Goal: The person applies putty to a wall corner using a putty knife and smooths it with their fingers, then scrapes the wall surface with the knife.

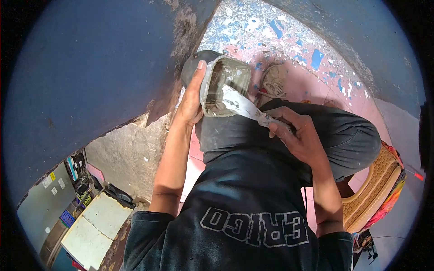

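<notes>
Tilted over the knee, a squarish, smeared plastic container has its open side facing up and toward me. My left hand is wrapped round its left side, thumb at the rim. In my right hand is the handle of a putty knife, its blade coated with white material. The blade's end reaches inside the container. Greenish-grey residue coats the container's inner walls; how much material lies at its bottom is hard to tell.
Blue walls with peeling edges rise at the left and upper right. Paint flakes litter the pink floor. A shoe shows beyond the container. A tan woven plastic chair stands at the right, a white-topped table at the lower left.
</notes>
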The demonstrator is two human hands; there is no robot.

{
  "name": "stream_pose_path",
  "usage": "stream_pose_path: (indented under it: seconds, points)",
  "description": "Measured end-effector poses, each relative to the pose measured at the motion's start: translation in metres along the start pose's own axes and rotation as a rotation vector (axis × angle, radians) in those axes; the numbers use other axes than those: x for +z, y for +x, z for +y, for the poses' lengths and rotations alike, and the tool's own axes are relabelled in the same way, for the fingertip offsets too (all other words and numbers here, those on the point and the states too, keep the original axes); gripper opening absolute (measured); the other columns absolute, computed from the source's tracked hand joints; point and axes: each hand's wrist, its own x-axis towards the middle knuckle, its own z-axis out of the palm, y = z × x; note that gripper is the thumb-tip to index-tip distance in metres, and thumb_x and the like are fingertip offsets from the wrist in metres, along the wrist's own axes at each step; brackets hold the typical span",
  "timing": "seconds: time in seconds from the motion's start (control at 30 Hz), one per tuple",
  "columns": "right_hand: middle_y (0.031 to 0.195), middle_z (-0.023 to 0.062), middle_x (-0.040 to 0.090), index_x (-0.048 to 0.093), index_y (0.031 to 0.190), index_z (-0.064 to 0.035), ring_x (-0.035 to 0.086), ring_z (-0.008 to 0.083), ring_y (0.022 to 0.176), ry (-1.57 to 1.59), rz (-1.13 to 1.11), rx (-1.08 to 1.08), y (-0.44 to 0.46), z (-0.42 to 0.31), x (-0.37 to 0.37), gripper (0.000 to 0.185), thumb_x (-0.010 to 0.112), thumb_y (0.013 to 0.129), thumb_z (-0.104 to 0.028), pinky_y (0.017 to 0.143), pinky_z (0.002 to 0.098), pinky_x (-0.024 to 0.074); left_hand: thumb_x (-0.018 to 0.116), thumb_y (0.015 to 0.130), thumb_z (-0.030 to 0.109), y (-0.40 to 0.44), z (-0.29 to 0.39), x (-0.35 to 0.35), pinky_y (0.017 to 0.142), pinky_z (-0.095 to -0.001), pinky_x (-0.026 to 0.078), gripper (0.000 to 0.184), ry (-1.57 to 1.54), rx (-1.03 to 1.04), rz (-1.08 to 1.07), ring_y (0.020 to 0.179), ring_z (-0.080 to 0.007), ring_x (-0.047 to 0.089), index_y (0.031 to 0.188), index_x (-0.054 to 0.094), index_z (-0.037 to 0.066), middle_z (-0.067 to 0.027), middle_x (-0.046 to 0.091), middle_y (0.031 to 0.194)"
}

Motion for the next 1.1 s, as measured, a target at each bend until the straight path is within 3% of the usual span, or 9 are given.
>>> stream_pose_path:
  seconds: [0.07, 0.27, 0.47, 0.7, 0.77, 0.8, 0.87, 1.03, 1.1]
  points:
    - [0.074, 0.0061, 0.062, 0.062, 0.111, 0.0011, 0.055, 0.0094, 0.061, 0.196, -0.032, 0.114, -0.001, -0.001, -0.002, 0.021, 0.06, 0.098, -0.016, 0.055, 0.0283, 0.0441, 0.049, 0.097, 0.058, -0.001, 0.002, 0.004, 0.091, -0.0347, 0.054, 0.066, 0.031, 0.005, 0.009, 0.107, -0.0222, 0.065, 0.129, 0.056, 0.0, -0.0171, 0.063, 0.12]
    - [0.071, 0.0019, 0.06, 0.062, 0.113, -0.0021, 0.042, 0.0024, 0.049, 0.561, 0.124, 0.237, -0.008, 0.003, -0.013, 0.026, 0.056, 0.1, -0.025, 0.043, 0.019, 0.0302, 0.043, 0.098, 0.061, -0.01, -0.015, -0.041, 0.097, -0.0494, 0.052, 0.068, -0.08, 0.064, 0.135, 0.115, -0.0316, 0.06, 0.136, 0.05, 0.004, -0.0187, 0.056, 0.13]
    - [0.079, 0.0058, 0.059, 0.055, 0.124, -0.0038, 0.046, 0.0082, 0.053, 0.735, 0.246, 0.215, 0.056, -0.006, 0.024, 0.033, 0.05, 0.1, -0.025, 0.043, 0.024, 0.0325, 0.04, 0.098, 0.063, -0.063, -0.029, -0.079, 0.096, -0.0497, 0.052, 0.074, -0.074, 0.095, 0.306, 0.117, -0.0312, 0.061, 0.137, 0.049, 0.001, -0.0206, 0.057, 0.131]
    - [0.085, 0.0063, 0.057, 0.049, 0.133, -0.0045, 0.05, 0.01, 0.06, 0.734, 0.241, 0.263, 0.172, 0.001, 0.091, 0.036, 0.049, 0.101, -0.022, 0.048, 0.0264, 0.0414, 0.04, 0.101, 0.052, -0.088, -0.052, -0.114, 0.091, -0.0483, 0.056, 0.057, -0.293, 0.114, 0.379, 0.107, -0.0296, 0.065, 0.131, 0.056, 0.006, -0.0136, 0.063, 0.124]
    - [0.086, 0.0063, 0.056, 0.047, 0.134, -0.0052, 0.051, 0.0111, 0.061, 0.396, 0.44, 0.11, 0.199, 0.023, 0.12, 0.037, 0.05, 0.102, -0.022, 0.047, 0.028, 0.0423, 0.038, 0.102, 0.051, -0.092, -0.057, -0.116, 0.091, -0.0466, 0.056, 0.058, -0.297, 0.118, 0.399, 0.109, -0.0289, 0.064, 0.131, 0.055, 0.004, -0.0145, 0.062, 0.125]
    - [0.085, 0.0061, 0.055, 0.045, 0.136, -0.008, 0.051, 0.0124, 0.06, 0.388, 0.435, 0.142, 0.204, 0.019, 0.128, 0.037, 0.051, 0.101, -0.021, 0.046, 0.0298, 0.0437, 0.037, 0.103, 0.05, -0.093, -0.06, -0.118, 0.091, -0.045, 0.056, 0.059, -0.295, 0.12, 0.42, 0.11, -0.0282, 0.064, 0.132, 0.054, 0.002, -0.0153, 0.062, 0.125]
    - [0.116, 0.0299, 0.059, 0.042, 0.132, -0.0009, 0.057, 0.0458, 0.11, 0.476, 0.466, 0.155, 0.205, 0.003, 0.149, 0.036, 0.047, 0.101, -0.017, 0.094, 0.0492, 0.0436, 0.037, 0.103, 0.049, -0.097, -0.064, -0.127, 0.091, -0.0448, 0.056, 0.058, -0.303, 0.103, 0.418, 0.11, -0.0277, 0.063, 0.132, 0.055, 0.002, -0.0148, 0.062, 0.124]
    - [0.109, 0.0262, 0.058, 0.036, 0.128, -0.0027, 0.061, 0.0398, 0.099, 0.501, 0.42, 0.133, 0.205, -0.029, 0.173, 0.034, 0.051, 0.099, -0.011, 0.084, 0.049, 0.0462, 0.039, 0.101, 0.052, -0.107, -0.074, -0.144, 0.091, -0.0471, 0.055, 0.057, -0.372, 0.093, 0.434, 0.108, -0.0288, 0.064, 0.128, 0.059, 0.006, -0.0124, 0.064, 0.123]
    - [0.106, 0.0285, 0.057, 0.036, 0.122, -0.0015, 0.061, 0.0433, 0.094, 0.497, 0.408, 0.093, 0.206, -0.039, 0.185, 0.032, 0.054, 0.097, -0.01, 0.081, 0.0516, 0.0456, 0.038, 0.101, 0.052, -0.11, -0.081, -0.157, 0.093, -0.0482, 0.054, 0.057, -0.392, 0.093, 0.465, 0.109, -0.03, 0.064, 0.129, 0.058, 0.007, -0.0123, 0.064, 0.124]
